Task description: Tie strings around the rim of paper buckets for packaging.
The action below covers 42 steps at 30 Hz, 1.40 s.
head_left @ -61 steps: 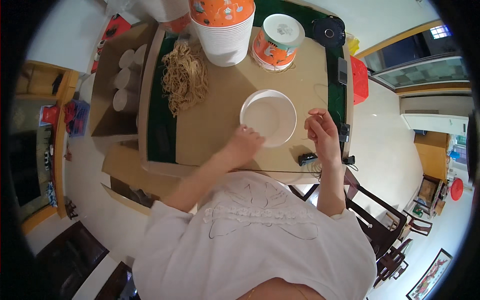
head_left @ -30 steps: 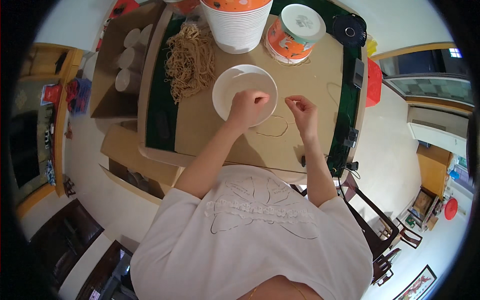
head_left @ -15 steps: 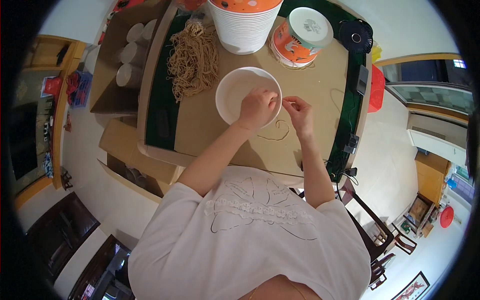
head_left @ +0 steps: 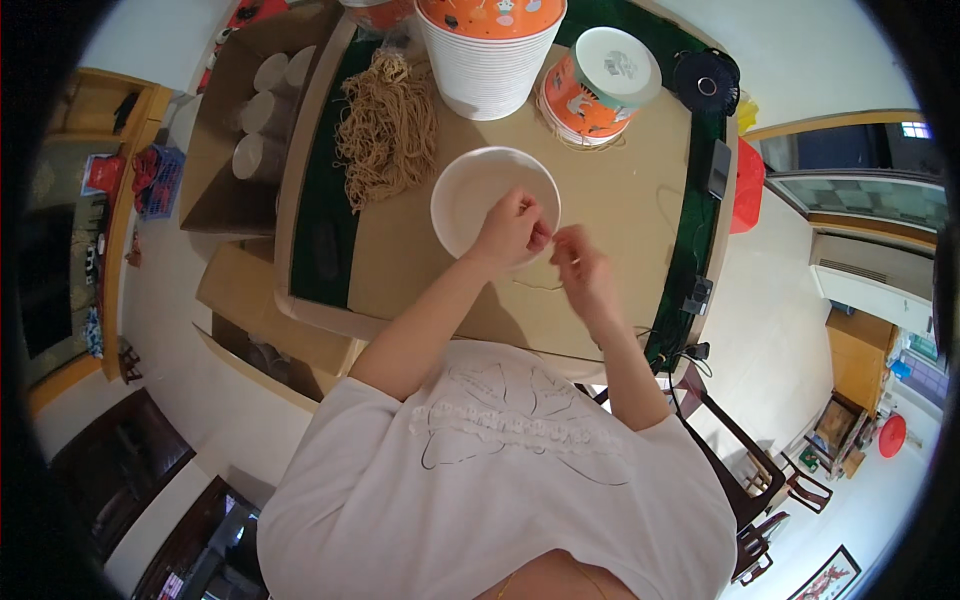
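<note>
The white lid (head_left: 480, 195) lies flat on the brown cardboard sheet (head_left: 620, 200) that covers the table, a little left of the middle and near the person. The left hand (head_left: 512, 230) rests over its near right rim with the fingers pinched together, and the right hand (head_left: 580, 265) is just beside it, also with thumb and fingers pinched. Between the two hands there seems to be something very thin, maybe a rubber band or a string, but it is too small to tell what it is. A thin loop (head_left: 540, 285) lies on the cardboard close under the hands.

The lid looks like thin plastic, so I judge it is light, a bit bendable and smooth; it is best to take it at the rim. The thin thing is probably soft and stretchy and easy to drop.

Far from the person stand a big white ribbed tub (head_left: 485, 70) and a smaller orange tub (head_left: 595, 90); a heap of tan bands (head_left: 385, 130) lies to the left. The fingertips hide what they pinch, and the big tub is cut off by the upper edge.
</note>
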### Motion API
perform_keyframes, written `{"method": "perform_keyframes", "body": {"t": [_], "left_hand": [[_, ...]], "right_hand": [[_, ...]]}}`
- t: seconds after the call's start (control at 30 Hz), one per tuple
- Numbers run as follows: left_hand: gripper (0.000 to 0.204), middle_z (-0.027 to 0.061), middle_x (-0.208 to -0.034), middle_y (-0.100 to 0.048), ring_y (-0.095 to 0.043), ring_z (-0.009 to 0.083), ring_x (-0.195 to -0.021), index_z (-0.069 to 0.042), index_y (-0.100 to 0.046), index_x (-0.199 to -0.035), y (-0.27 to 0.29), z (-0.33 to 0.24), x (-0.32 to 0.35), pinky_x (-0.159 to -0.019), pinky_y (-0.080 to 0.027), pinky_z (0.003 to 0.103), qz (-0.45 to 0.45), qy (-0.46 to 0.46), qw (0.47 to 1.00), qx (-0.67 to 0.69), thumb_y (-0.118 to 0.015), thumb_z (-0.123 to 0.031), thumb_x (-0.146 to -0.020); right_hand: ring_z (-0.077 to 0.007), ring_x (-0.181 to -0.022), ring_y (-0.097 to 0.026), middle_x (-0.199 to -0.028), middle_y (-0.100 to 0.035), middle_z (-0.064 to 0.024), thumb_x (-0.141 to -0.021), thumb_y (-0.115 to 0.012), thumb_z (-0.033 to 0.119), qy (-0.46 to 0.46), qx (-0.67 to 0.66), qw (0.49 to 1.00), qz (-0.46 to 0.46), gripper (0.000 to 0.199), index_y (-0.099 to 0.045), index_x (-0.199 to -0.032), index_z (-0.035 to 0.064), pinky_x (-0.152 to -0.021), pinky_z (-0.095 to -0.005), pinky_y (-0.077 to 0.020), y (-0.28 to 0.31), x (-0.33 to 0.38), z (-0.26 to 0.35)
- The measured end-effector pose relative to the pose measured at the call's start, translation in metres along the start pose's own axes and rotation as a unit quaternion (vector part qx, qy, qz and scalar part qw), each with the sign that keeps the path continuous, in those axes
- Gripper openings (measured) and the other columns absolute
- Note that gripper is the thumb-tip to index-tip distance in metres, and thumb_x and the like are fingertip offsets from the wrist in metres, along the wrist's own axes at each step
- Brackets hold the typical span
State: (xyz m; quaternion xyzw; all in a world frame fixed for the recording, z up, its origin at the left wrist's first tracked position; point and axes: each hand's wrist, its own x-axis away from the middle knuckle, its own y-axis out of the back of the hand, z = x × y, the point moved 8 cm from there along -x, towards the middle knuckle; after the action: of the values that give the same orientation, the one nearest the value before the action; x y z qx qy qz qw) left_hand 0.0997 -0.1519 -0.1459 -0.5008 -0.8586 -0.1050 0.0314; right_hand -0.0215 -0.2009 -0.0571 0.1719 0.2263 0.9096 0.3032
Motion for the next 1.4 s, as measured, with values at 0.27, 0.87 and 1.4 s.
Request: {"method": "perform_keyframes", "body": {"t": [0.27, 0.87, 1.4], "left_hand": [[0.014, 0.0116, -0.084, -0.059, -0.056, 0.0154, -0.063, -0.004, -0.049, -0.099, -0.036, 0.002, 0.031, -0.048, -0.047, 0.027, 0.122, 0.415, 0.802, 0.413, -0.045, -0.015, -0.090], [0.013, 0.0020, -0.068, -0.053, -0.054, 0.0125, -0.062, -0.006, -0.055, -0.083, 0.001, -0.034, 0.022, -0.055, -0.045, 0.026, -0.029, -0.050, 0.998, 0.005, -0.064, -0.014, -0.080], [0.012, 0.0079, -0.069, -0.058, -0.059, 0.0238, -0.060, -0.011, -0.064, -0.083, -0.016, -0.061, 0.027, -0.052, -0.047, 0.034, -0.025, -0.194, 0.952, -0.237, -0.063, -0.022, -0.079]], "right_hand": [[-0.0321, -0.075, -0.061, -0.080, -0.061, -0.0137, -0.082, -0.057, 0.009, 0.060, 0.227, 0.945, 0.226, 0.018, -0.056, -0.100, 0.0067, -0.064, -0.0386, -0.0479, -0.023, 0.018, 0.045], [-0.0265, -0.068, -0.063, -0.074, -0.065, -0.0092, -0.079, -0.060, 0.016, 0.051, 0.193, 0.961, 0.189, 0.012, -0.062, -0.089, 0.0102, -0.061, -0.0356, -0.0486, -0.006, -0.069, 0.003], [-0.0219, -0.061, -0.060, -0.076, -0.064, -0.0101, -0.080, -0.061, 0.011, 0.069, 0.133, 0.986, 0.069, 0.011, -0.065, -0.089, 0.0065, -0.058, -0.0313, -0.0479, 0.012, -0.051, 0.008]]}}
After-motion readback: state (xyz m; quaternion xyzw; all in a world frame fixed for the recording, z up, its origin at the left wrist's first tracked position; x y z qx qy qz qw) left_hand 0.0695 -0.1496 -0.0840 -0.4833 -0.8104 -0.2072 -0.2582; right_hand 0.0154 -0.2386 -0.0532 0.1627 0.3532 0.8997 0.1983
